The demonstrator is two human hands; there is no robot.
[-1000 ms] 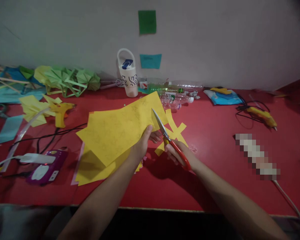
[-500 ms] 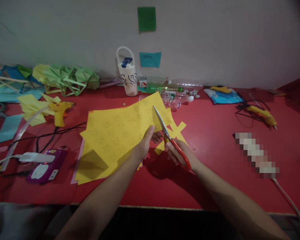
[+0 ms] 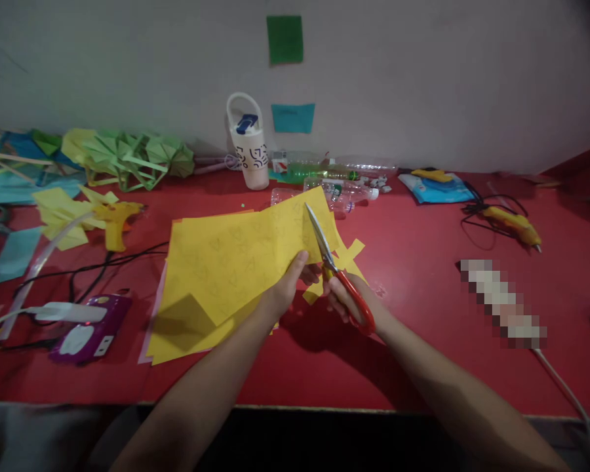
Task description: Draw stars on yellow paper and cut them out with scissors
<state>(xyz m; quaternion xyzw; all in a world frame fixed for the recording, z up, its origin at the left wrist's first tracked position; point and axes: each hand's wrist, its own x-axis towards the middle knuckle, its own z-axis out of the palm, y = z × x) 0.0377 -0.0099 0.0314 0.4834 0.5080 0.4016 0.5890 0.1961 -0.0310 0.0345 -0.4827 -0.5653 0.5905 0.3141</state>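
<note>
My left hand (image 3: pixel 291 278) pinches the lower edge of a yellow paper sheet (image 3: pixel 240 249), thumb on top. Faint star outlines are drawn across the sheet, which is lifted and curved toward its right end. In my right hand (image 3: pixel 341 295) are red-handled scissors (image 3: pixel 356 301), fingers in the loops. Their metal blades lie at the sheet's right part, pointing away and up to the left; one blade shows over the paper. More yellow sheets (image 3: pixel 172 347) lie beneath, with pink paper showing at the left edge. Cut yellow strips (image 3: pixel 350 254) rest just beyond the scissors.
A white tumbler (image 3: pixel 253 157) and clear plastic bottles (image 3: pixel 344 190) stand or lie at the back. Left are a yellow glue gun (image 3: pixel 115 223), a purple power strip (image 3: pixel 91 328) and folded green paper (image 3: pixel 137 157). Another glue gun (image 3: pixel 514 226) and a blue packet (image 3: pixel 437 188) lie right.
The sheet's right end has dipped and shifted slightly right, and its surface has bent a little differently. Both hands keep their grips, with the scissors nearly where they were.
</note>
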